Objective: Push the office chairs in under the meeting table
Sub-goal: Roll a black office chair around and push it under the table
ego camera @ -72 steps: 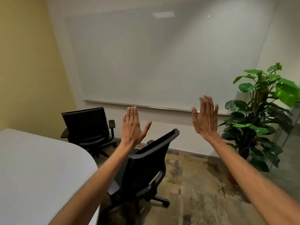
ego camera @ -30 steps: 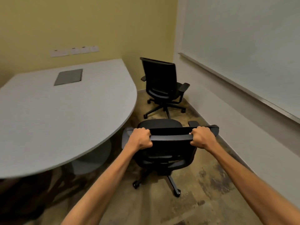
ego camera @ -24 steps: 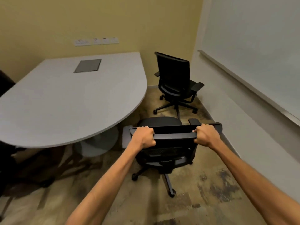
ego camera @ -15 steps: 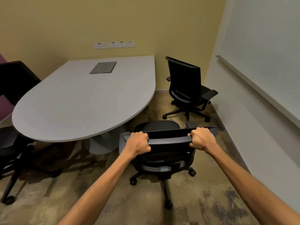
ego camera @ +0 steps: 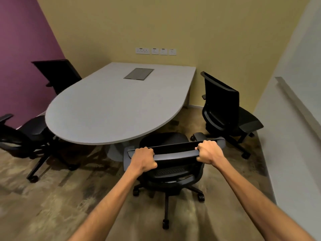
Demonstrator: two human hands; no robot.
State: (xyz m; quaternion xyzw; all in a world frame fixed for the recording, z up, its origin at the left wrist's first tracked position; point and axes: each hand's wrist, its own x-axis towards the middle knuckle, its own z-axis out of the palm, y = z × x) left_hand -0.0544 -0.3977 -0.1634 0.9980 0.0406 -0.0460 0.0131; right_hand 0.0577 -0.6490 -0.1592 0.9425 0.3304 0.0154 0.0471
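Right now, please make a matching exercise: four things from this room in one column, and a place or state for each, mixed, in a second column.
Things
1. held chair
2. chair near the whiteboard wall
3. grey hatch
4. wall sockets

Places or states
A. set flat into the meeting table top
B. on the yellow wall above the table's far end
C. backrest top gripped by left hand and right hand
D. stands free right of the table, backrest toward it

Pairs: 1-C, 2-D, 3-A, 4-B
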